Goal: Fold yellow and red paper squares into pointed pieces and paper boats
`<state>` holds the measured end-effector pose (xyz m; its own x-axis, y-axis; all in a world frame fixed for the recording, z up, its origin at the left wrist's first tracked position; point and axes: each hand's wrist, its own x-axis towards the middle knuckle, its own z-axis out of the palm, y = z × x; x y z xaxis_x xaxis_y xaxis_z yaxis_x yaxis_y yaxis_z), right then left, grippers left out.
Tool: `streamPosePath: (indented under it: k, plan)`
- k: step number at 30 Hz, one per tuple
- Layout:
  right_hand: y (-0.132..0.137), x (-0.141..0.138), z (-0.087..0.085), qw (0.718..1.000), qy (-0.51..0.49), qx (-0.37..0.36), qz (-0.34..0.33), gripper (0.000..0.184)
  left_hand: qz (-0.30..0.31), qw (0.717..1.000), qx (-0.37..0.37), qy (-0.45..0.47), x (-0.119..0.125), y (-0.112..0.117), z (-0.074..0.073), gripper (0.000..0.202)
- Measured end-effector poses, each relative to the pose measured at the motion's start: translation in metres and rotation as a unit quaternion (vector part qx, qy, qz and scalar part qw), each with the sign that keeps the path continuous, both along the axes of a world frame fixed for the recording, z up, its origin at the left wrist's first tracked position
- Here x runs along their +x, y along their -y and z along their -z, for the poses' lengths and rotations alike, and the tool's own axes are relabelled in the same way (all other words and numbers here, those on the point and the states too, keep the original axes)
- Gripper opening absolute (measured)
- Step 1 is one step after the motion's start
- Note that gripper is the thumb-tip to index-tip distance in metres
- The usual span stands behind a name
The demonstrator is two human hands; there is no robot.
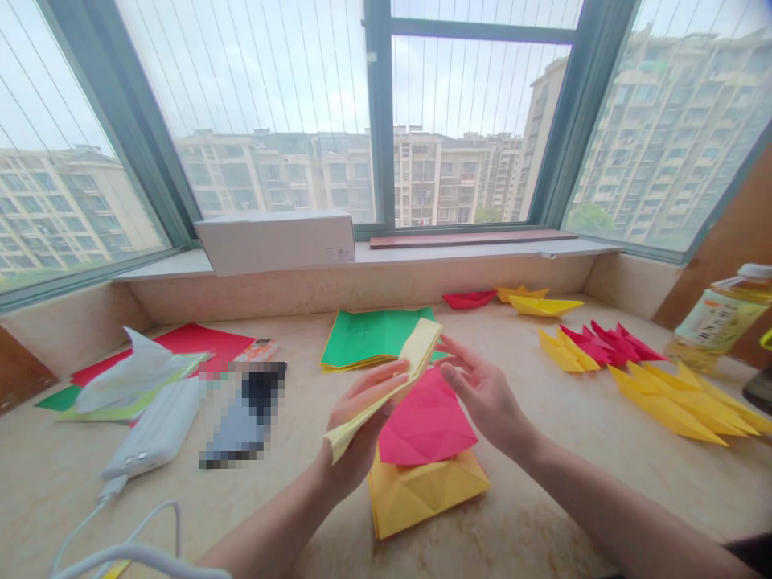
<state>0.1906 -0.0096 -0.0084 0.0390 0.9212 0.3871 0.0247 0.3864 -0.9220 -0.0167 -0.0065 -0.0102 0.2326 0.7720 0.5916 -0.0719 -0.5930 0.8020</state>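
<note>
My left hand [360,422] is closed on a folded pale yellow paper [398,378], held up edge-on above the stone ledge. My right hand [482,394] hovers just to its right, fingers stretched out and apart, holding nothing. Below both hands lie a creased pink sheet [425,426] and a folded yellow sheet [425,494] under it. A stack of green paper [374,336] lies behind the hands.
Folded yellow and red paper boats [633,362] lie at the right, more [512,300] near the wall. A bottle [717,318] stands far right. At the left are red and green sheets [199,346], a tissue pack [129,378], a white power bank [153,430] with cable, and a box [277,241] on the sill.
</note>
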Motion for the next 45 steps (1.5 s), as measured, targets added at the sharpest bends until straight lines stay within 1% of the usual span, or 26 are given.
streamPosePath:
  k: [2, 3, 6, 8, 9, 11, 12, 14, 16, 18, 20, 21, 23, 24, 26, 27, 28, 30, 32, 34, 35, 38, 41, 43, 45]
  plan:
    - [0.001, -0.002, -0.002, 0.998, -0.054, -0.014, -0.041, 0.059, 0.022, 0.998, 0.046, -0.040, 0.000, 0.006, -0.004, 0.027]
    - [0.001, -0.002, -0.003, 0.995, -0.078, -0.017, -0.059, 0.060, 0.030, 0.997, 0.056, -0.052, 0.000, 0.008, -0.005, 0.026]
    - [0.000, -0.002, -0.004, 0.987, -0.121, -0.015, -0.100, 0.061, 0.054, 0.994, 0.050, -0.079, -0.003, 0.009, -0.005, 0.025]
    - [-0.001, 0.000, -0.005, 0.986, -0.125, -0.012, -0.106, 0.061, 0.066, 0.992, 0.053, -0.097, -0.006, 0.005, -0.003, 0.027]
    - [-0.001, 0.001, -0.006, 0.987, -0.122, -0.012, -0.104, 0.059, 0.071, 0.989, 0.068, -0.111, -0.007, 0.002, -0.001, 0.029]
    - [0.000, 0.002, -0.010, 0.988, -0.119, -0.014, -0.093, 0.054, 0.088, 0.971, 0.144, -0.167, -0.010, -0.005, 0.002, 0.032]
    - [0.000, 0.003, -0.012, 0.989, -0.122, -0.015, -0.086, 0.051, 0.083, 0.962, 0.183, -0.183, -0.010, -0.008, 0.004, 0.031]
    - [0.001, 0.004, -0.016, 0.987, -0.144, -0.014, -0.070, 0.045, 0.055, 0.951, 0.219, -0.212, -0.010, -0.015, 0.009, 0.028]
    - [0.000, 0.006, -0.018, 0.983, -0.173, -0.015, -0.054, 0.040, -0.001, 0.949, 0.218, -0.227, -0.008, -0.019, 0.013, 0.024]
    - [-0.001, 0.007, -0.018, 0.980, -0.197, -0.016, -0.034, 0.039, -0.028, 0.952, 0.201, -0.229, -0.007, -0.022, 0.016, 0.022]
    - [-0.005, 0.008, -0.016, 0.977, -0.211, -0.017, -0.016, 0.038, -0.043, 0.963, 0.157, -0.215, -0.007, -0.022, 0.015, 0.026]
    - [-0.007, 0.009, -0.015, 0.976, -0.218, -0.016, -0.006, 0.038, -0.052, 0.972, 0.124, -0.192, -0.006, -0.022, 0.013, 0.030]
    - [-0.011, 0.011, -0.013, 0.972, -0.233, -0.011, 0.011, 0.037, -0.059, 0.992, 0.030, -0.106, -0.006, -0.021, 0.007, 0.039]
    - [-0.013, 0.012, -0.013, 0.970, -0.241, -0.007, 0.019, 0.037, -0.048, 0.997, -0.028, -0.052, -0.006, -0.020, 0.004, 0.045]
    - [-0.015, 0.013, -0.012, 0.967, -0.254, 0.001, 0.031, 0.037, -0.003, 0.990, -0.140, 0.034, -0.005, -0.019, -0.001, 0.062]
    - [-0.016, 0.013, -0.012, 0.966, -0.257, 0.003, 0.033, 0.037, 0.026, 0.982, -0.182, 0.050, -0.004, -0.018, -0.004, 0.070]
    - [-0.016, 0.013, -0.012, 0.966, -0.258, 0.004, 0.033, 0.037, 0.055, 0.975, -0.208, 0.049, -0.004, -0.017, -0.005, 0.075]
    - [-0.014, 0.011, -0.013, 0.967, -0.254, 0.001, 0.025, 0.038, 0.102, 0.971, -0.218, 0.015, -0.003, -0.015, -0.006, 0.075]
    - [-0.012, 0.009, -0.012, 0.971, -0.237, -0.006, 0.005, 0.037, 0.136, 0.966, -0.215, -0.034, -0.002, -0.013, -0.005, 0.062]
    - [-0.011, 0.009, -0.011, 0.980, -0.199, -0.013, -0.015, 0.034, 0.139, 0.961, -0.229, -0.064, -0.001, -0.012, -0.003, 0.047]
    - [-0.011, 0.010, -0.011, 0.984, -0.175, -0.013, -0.020, 0.032, 0.134, 0.959, -0.238, -0.072, -0.001, -0.012, -0.002, 0.042]
    - [-0.015, 0.016, -0.007, 0.996, -0.093, -0.001, -0.005, 0.029, 0.085, 0.967, -0.228, -0.071, -0.002, -0.016, -0.001, 0.038]
    - [-0.019, 0.024, -0.004, 1.000, -0.009, 0.011, 0.006, 0.031, 0.004, 0.981, -0.174, -0.082, -0.005, -0.023, -0.004, 0.033]
    - [-0.021, 0.028, -0.003, 0.999, 0.034, 0.012, -0.006, 0.035, -0.032, 0.985, -0.139, -0.097, -0.009, -0.027, -0.005, 0.031]
    - [-0.021, 0.031, -0.003, 0.998, 0.054, 0.016, -0.029, 0.039, -0.057, 0.986, -0.115, -0.110, -0.013, -0.032, -0.005, 0.030]
